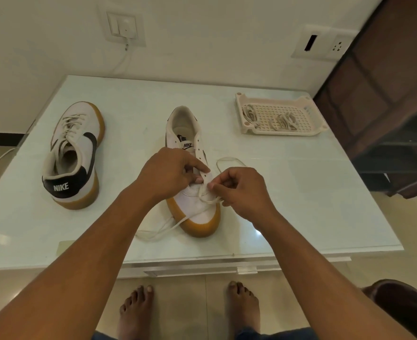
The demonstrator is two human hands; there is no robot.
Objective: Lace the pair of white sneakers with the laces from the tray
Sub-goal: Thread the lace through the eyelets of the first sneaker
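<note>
Ok, step in hand: threading the low eyelets on the 2nd shoe. Laced sneaker (77,148) sits at the left of the worktop (300,192), heel toward the person, laced all the way up afaict, so roughly half the job looks done. Centre sneaker (195,209) is mid-worktop, toe toward the person, heel away, upper eyelets bare, tongue logo showing. Left hand (170,171) grip: thumb + index pinch the eyelet flap on the shoe's right side near the bottom holes, other fingers curled. My read is that it steadies the flap. Right hand (243,188) grip: thumb + index closed on the lace (145,235) just beside that flap, remaining fingers curled in. Can't tell if the tip is through a hole or only at it, since the fingers cover it. Lace crosses the upper near the toe. One end trails off the toe's left side onto the worktop in a loose loop, and another loop lies on the worktop beyond the right hand. Next move, my guess: pull slack through, even up both ends, then cross to the next hole pair. That needs the flap held open and the tip fed straight, else a flat lace twists. Looks: white upper, gum-colour sole, dark swoosh + heel tab, flat off-white lace, floppy, prob. kinks easily. Tray (241,106) is at the far right of the worktop, well apart from the shoe, w/ spare laces (283,121) bunched in it.
</note>
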